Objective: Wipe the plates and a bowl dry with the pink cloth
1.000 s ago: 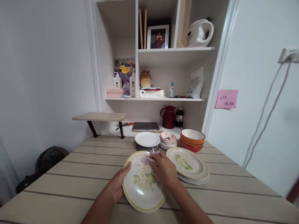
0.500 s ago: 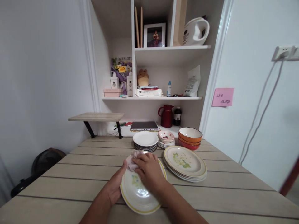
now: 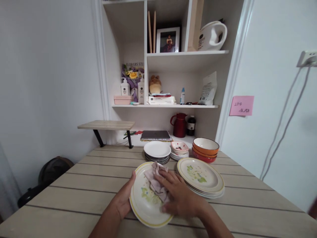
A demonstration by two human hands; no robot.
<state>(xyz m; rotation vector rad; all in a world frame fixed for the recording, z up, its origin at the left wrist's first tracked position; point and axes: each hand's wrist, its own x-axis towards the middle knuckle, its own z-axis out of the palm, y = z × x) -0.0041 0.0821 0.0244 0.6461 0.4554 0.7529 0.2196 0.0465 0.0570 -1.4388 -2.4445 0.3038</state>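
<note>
A cream plate [image 3: 141, 206] with a yellow rim and green leaf pattern is tilted up in front of me. My left hand [image 3: 125, 198] grips its left edge, thumb along the rim, the other fingers mostly hidden beneath. On the plate's upper right face lies a crumpled pale pink cloth [image 3: 157, 181]. My right hand [image 3: 180, 193] presses the cloth against the plate, its fingers slightly blurred. Just right of that hand, a stack of matching oval plates [image 3: 200, 175] rests on the table.
Behind are a stack of white-topped plates [image 3: 157, 149], small pink-spotted dishes [image 3: 179, 147] and orange and red bowls [image 3: 205, 150]. A raised wooden shelf [image 3: 106, 125] stands at the back left of the slatted table [image 3: 81, 195]. A red jug [image 3: 179, 125] sits in the cabinet.
My right hand and the cloth have moved from the plate's upper left to its right side, and the cloth is more spread out. My left hand still grips the left edge.
</note>
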